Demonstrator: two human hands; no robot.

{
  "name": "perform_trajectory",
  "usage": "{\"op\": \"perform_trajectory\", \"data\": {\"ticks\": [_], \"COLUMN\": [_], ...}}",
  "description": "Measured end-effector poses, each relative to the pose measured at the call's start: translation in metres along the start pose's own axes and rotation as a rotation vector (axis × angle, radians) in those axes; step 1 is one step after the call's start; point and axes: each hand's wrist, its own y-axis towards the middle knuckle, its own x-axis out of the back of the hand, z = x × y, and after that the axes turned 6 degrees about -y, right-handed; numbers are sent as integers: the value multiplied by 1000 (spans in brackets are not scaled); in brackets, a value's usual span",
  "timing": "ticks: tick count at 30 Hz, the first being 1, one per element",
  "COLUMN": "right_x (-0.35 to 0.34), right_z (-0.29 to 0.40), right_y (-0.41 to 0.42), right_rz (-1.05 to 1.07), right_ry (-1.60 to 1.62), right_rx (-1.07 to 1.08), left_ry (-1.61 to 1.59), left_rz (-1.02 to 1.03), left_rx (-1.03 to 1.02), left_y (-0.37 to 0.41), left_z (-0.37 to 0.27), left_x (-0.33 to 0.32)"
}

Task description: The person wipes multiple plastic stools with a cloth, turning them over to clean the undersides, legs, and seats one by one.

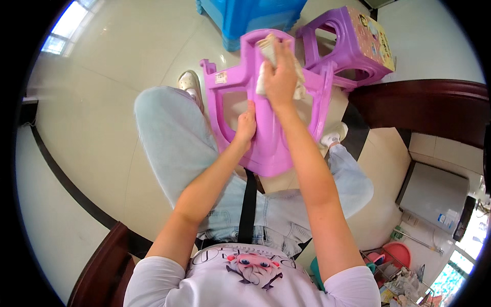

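Note:
A pink-purple plastic stool or chair (268, 153) is tilted between my knees, with openings in its sides and a small label on its left part. My left hand (246, 124) grips the edge of its left opening beside the central panel, the thumb lying on top. My right hand (282, 76) presses a cream cloth (262, 82) against the upper part of the central panel, fingers pointing away from me. The cloth sticks out on both sides of that hand. What lies beneath the palm is hidden.
Blue plastic stools (253, 17) stand beyond the pink piece. A purple stool with a printed seat (355, 46) is at the upper right, beside dark wooden furniture (418, 103). A grey box-shaped appliance (435, 195) and a rack with red basins (399, 253) are at the lower right.

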Motion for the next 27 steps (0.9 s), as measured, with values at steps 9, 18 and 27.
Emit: {"op": "perform_trajectory", "data": {"ticks": [9, 18, 27], "right_x": [77, 40, 33], "right_z": [-1, -2, 11], "right_y": [-214, -104, -65], "right_rz": [314, 115, 102], "right_ry": [-67, 25, -180], "right_rx": [-15, -50, 108], "left_ry": [-194, -90, -153], "left_rz": [-10, 52, 67], "left_rx": [9, 114, 43], "left_y": [-9, -1, -11], "left_z": [-3, -8, 1], "left_x": [-6, -11, -15]}}
